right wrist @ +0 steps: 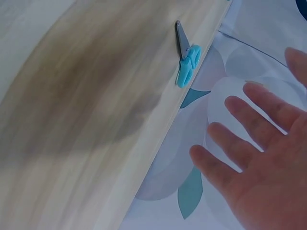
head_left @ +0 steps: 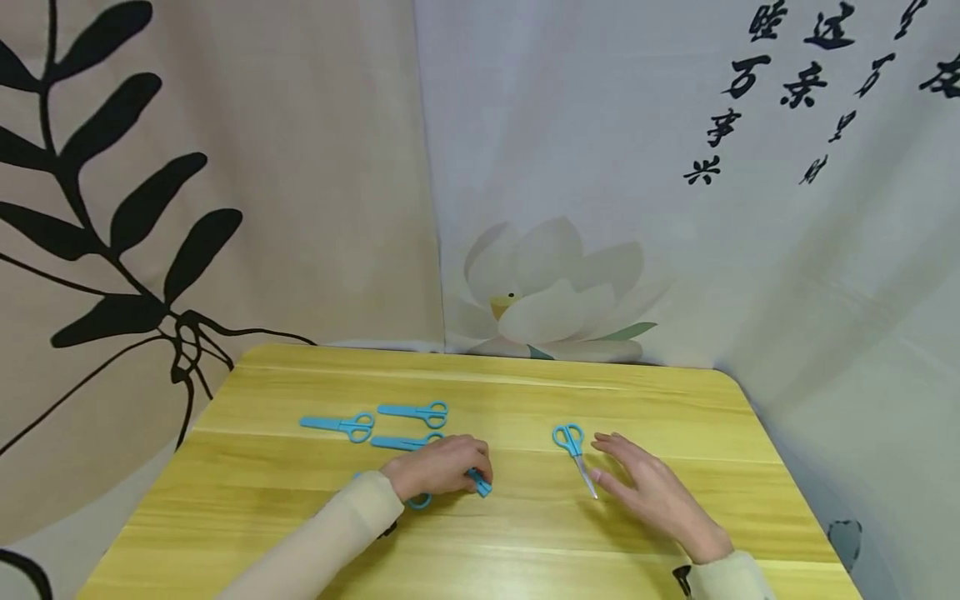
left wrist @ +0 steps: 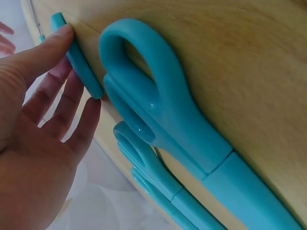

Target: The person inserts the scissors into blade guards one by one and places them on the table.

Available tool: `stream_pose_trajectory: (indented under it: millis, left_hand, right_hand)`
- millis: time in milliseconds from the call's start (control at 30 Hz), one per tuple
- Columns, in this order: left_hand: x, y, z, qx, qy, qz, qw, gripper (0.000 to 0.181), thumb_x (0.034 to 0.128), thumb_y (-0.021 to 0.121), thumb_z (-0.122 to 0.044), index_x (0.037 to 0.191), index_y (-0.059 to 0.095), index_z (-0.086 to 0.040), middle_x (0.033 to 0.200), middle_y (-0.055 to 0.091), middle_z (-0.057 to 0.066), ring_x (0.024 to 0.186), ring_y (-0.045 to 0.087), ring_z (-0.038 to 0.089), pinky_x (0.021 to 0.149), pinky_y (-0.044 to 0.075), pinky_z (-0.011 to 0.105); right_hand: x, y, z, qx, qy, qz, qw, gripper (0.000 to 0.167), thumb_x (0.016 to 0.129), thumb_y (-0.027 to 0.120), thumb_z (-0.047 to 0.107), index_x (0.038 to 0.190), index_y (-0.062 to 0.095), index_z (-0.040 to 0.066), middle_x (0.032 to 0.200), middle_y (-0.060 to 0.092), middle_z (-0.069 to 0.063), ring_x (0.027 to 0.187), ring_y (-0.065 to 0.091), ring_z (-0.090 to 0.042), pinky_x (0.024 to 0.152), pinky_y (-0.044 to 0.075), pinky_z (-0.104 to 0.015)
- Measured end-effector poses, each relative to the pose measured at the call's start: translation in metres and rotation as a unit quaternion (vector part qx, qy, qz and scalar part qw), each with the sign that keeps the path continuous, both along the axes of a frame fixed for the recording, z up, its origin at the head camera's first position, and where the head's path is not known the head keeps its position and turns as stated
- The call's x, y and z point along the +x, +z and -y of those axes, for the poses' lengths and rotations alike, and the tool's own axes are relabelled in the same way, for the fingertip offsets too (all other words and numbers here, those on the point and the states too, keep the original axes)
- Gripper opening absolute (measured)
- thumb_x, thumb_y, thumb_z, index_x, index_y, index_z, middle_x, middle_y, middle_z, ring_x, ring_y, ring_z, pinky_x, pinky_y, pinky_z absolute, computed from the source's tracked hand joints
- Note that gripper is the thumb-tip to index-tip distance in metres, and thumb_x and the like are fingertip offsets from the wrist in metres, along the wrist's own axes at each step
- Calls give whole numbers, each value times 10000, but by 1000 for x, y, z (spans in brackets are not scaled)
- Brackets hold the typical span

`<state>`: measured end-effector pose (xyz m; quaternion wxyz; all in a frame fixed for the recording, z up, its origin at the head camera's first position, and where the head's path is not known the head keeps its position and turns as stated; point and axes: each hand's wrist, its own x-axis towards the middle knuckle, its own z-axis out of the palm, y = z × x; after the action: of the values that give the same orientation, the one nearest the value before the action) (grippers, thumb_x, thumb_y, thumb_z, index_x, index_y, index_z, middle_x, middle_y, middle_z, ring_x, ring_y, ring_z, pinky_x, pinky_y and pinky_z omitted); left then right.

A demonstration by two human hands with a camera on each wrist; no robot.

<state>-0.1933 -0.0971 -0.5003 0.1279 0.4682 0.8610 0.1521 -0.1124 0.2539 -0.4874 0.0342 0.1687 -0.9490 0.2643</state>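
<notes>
My left hand (head_left: pixel 444 465) pinches a blue scissors cover (left wrist: pixel 82 64) between thumb and fingers, low over the table. Partly hidden under that wrist lies a pair of blue scissors (head_left: pixel 420 502); the left wrist view gives its handle loops and covered blades close up. Three more pairs, blades in blue covers, lie beyond: one at left (head_left: pixel 333 424), one at the back (head_left: pixel 411 412), one nearer the hand (head_left: pixel 396 443). Uncovered scissors (head_left: pixel 573 446) with bare metal blades lie just left of my right hand (head_left: pixel 660 492), whose fingers are spread and hold nothing.
The wood-grain table (head_left: pixel 525 550) has rounded far corners. Behind it hang pale curtains (head_left: pixel 322 167) with a black leaf print, a lotus picture (head_left: pixel 562 292) and dark written characters.
</notes>
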Motion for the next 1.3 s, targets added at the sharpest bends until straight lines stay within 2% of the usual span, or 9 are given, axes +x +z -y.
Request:
stream_pose_trajectory:
  millis: [267,533,667,833,967,1100,1200,1300]
  left_hand:
    - [4,-1,0,67,143,-96,9998,139,910,812,-186,1044,804,-223,1009,646,-150,948,590,25,861,514,200]
    - [8,-3,-7,-25,283,-292,9992,165,890,834,-202,1045,794,-242,992,636,-162,949,604,30,862,518,202]
    - [9,-5,-10,-21,350,-287,9990,170,882,840,-193,1040,791,-234,989,638,-154,943,606,35,853,522,200]
    - [10,-3,-10,67,377,-183,9991,160,882,839,-176,1031,791,-212,975,640,-137,929,605,42,844,526,205]
    - [11,-1,-9,110,413,-85,9990,159,885,835,-158,1033,790,-195,966,641,-120,926,610,55,841,530,211]
    - [10,-1,-8,99,459,-25,9989,153,889,832,-153,1030,788,-196,963,636,-119,923,607,60,838,530,215]
    - [10,-1,-9,79,482,-28,9988,151,888,834,-153,1023,786,-201,956,629,-125,914,601,55,833,529,215]
    - [10,-1,-9,84,460,-78,9989,153,883,839,-151,1017,785,-203,947,626,-128,903,600,51,826,529,211]
  right_hand:
    - [-13,-4,5,-209,215,511,9982,513,1038,645,396,1447,598,89,1527,538,-61,1472,404,-347,1142,377,-597]
    - [-37,-11,7,-179,844,1035,9909,540,1070,577,417,1471,567,55,1533,499,-199,1457,413,-388,1157,356,-592]
    - [-43,-16,1,-98,945,1160,9887,575,1073,544,474,1461,571,51,1498,541,-190,1429,451,-392,1144,379,-586]
    - [-40,-20,-11,-100,846,1100,9903,573,1073,535,483,1452,573,55,1490,556,-168,1399,488,-391,1127,401,-584]
    - [-32,-19,-20,-152,660,1102,9916,556,1072,545,472,1444,584,61,1487,560,-160,1391,501,-375,1124,408,-576]
    - [-23,-18,-26,44,392,1073,9934,623,1052,538,544,1431,603,54,1451,594,-144,1367,527,-364,1118,419,-568]
    - [-19,-18,-27,147,267,885,9956,636,1028,563,576,1402,634,66,1405,626,-119,1328,557,-348,1098,444,-556]
    - [-21,-17,-26,74,299,589,9978,560,1011,638,516,1380,656,95,1390,636,-75,1310,571,-315,1084,462,-539]
